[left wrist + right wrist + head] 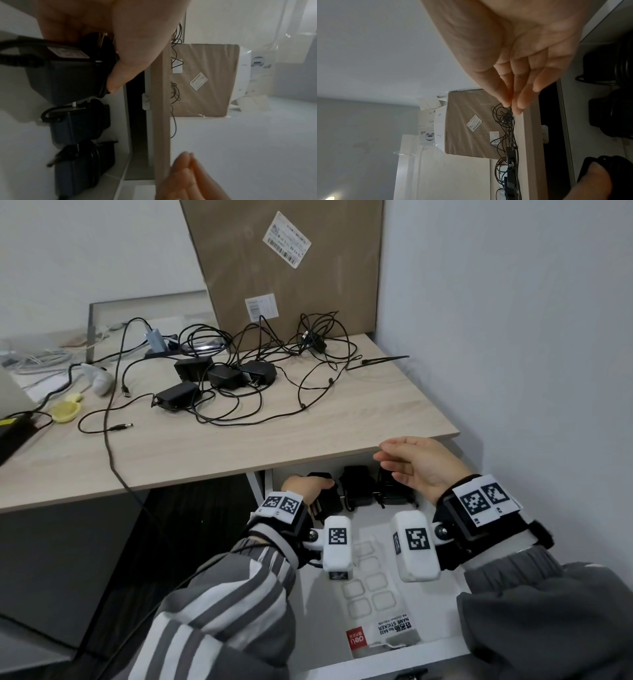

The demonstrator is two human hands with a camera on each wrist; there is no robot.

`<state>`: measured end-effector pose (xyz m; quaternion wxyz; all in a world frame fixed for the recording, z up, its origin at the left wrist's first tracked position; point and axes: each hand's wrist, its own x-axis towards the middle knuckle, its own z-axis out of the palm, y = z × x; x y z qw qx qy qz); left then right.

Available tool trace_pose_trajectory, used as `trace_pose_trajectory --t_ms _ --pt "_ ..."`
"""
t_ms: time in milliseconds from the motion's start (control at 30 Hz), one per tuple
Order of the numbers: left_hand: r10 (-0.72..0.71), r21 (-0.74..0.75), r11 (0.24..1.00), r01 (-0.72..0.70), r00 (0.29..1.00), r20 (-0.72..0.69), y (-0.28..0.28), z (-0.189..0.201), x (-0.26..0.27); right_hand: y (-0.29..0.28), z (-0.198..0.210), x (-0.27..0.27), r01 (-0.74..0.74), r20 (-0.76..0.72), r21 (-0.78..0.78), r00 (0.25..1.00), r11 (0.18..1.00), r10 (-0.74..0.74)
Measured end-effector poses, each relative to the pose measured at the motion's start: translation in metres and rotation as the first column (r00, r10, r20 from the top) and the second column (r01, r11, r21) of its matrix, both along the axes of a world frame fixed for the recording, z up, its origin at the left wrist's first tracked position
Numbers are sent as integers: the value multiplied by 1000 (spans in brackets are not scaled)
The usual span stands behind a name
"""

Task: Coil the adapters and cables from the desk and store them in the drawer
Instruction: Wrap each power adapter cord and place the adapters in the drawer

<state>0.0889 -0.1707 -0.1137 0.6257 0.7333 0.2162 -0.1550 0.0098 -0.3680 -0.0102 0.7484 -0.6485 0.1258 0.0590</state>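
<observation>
The white drawer [322,604] under the desk stands pulled out. My left hand [305,489] reaches into its back left corner and grips a black adapter [65,73] with its cable wound round it. Two more coiled black adapters [356,486] [394,489] sit beside it along the drawer's back. My right hand [416,462] hovers empty above the drawer near the desk's front edge, fingers straight and relaxed [520,98]. Several black adapters [222,376] with tangled cables [308,361] lie on the desk top.
A sheet of name stickers [373,601] lies on the drawer floor. A large cardboard box [291,268] leans against the wall at the back of the desk [308,433]. A white controller [101,378] and yellow pieces [65,410] lie at the left. The wall is close on the right.
</observation>
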Motion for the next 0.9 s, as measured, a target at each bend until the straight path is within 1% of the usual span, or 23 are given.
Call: trace_pose_trajectory --t_ms 33,67,133,200,267,333,400,467,533,633,767,833,900 --pt "-15 28 999 16 1000 -13 1 -14 12 0 -1 1 -1 -2 0 1000 1000 1" --pt "-32 39 999 33 999 -29 0 -17 13 0 -2 1 -5 -3 1 1000 1000 5" --pt "-52 42 998 53 998 -23 -3 -11 5 0 -3 2 -11 -2 -1 1000 1000 11" --pt "-71 58 996 72 997 -9 -5 -14 2 0 -4 3 -17 -2 -11 1000 1000 17" --pt "-53 38 998 53 999 3 -4 -18 2 0 -5 4 -24 2 -28 1000 999 24" --pt "-17 21 1000 16 999 28 -1 -35 15 1 -6 5 -26 6 -41 1000 999 26" --pt "-6 15 1000 5 999 47 -3 -28 13 3 -6 5 -27 10 -50 1000 998 28" --pt "-21 20 1000 20 999 40 -3 -29 15 4 -6 5 -26 11 -57 1000 998 27" --pt "-9 -25 1000 10 1000 27 -2 -35 18 4 -6 5 -24 8 -64 1000 998 24" --pt "-27 2 1000 27 999 31 -4 -29 15 5 -6 5 -23 6 -68 1000 997 23" --pt "-46 13 999 46 999 22 -5 -7 4 5 -7 6 -19 2 -85 1000 996 19" --pt "-73 29 997 71 996 43 -3 -3 4 5 -7 6 -13 0 -90 1000 996 13" --pt "-86 48 995 83 995 51 -2 17 -8 5 -6 6 -12 -2 -90 1000 996 12"
